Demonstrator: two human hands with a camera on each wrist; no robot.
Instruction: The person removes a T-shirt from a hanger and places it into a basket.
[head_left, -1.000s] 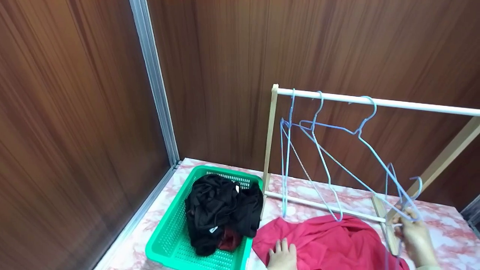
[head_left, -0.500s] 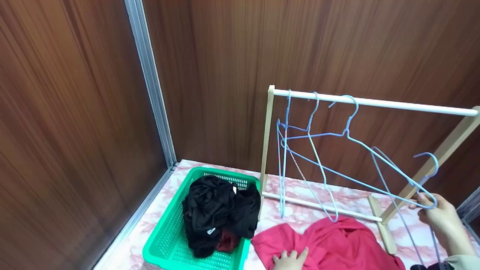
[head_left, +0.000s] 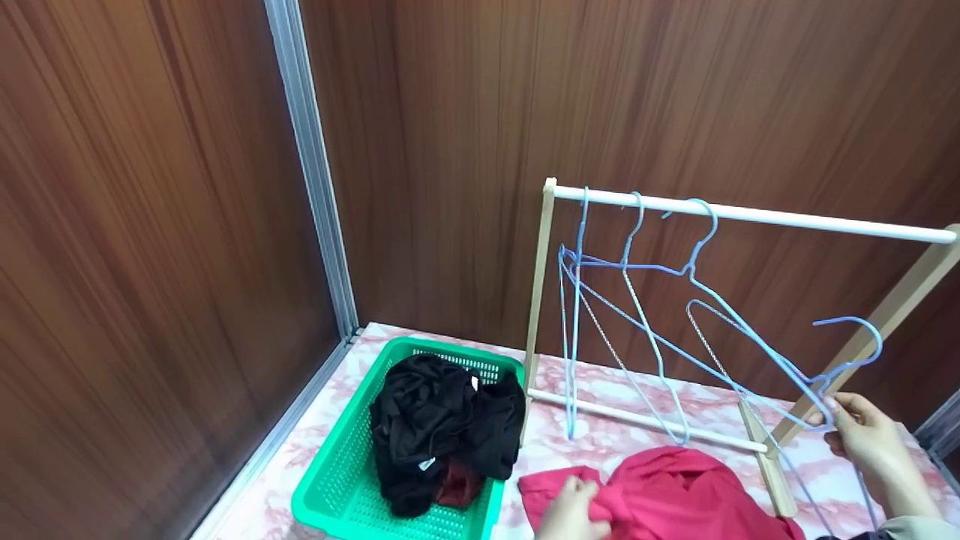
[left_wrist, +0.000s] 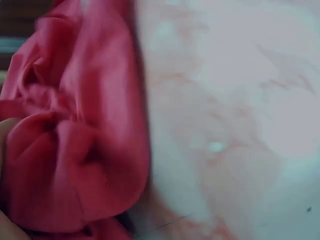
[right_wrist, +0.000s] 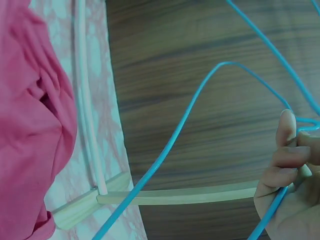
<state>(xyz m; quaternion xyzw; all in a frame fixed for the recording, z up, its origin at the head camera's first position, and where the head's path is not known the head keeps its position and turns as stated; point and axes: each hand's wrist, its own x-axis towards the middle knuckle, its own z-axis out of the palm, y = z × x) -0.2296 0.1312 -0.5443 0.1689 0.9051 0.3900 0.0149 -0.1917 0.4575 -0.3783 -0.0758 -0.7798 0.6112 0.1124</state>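
My right hand [head_left: 874,435] grips a blue wire clothes hanger [head_left: 847,367] near the base of its hook, at the right of the rack. In the right wrist view the fingers curl around the hanger's wire [right_wrist: 175,132]. A crumpled red garment [head_left: 682,487] lies on the table below the rack. My left hand [head_left: 574,514] pinches the garment's left part, fingers bent into the cloth. Bunched red fabric [left_wrist: 75,145] fills the left of the left wrist view, where only a bit of the hand shows at the edge.
A wooden clothes rack with a white top bar [head_left: 795,218] carries several blue wire hangers [head_left: 667,349]. Left of it stands a green basket [head_left: 341,435] holding black clothes [head_left: 427,412] and a dark red piece [head_left: 459,484]. A brown wood-grain wall [head_left: 450,150] rises behind.
My right hand moved right with the hanger, whose body now tilts further left. My left hand went from lying spread on the red garment to gathering it, and the cloth's left part has bunched up.
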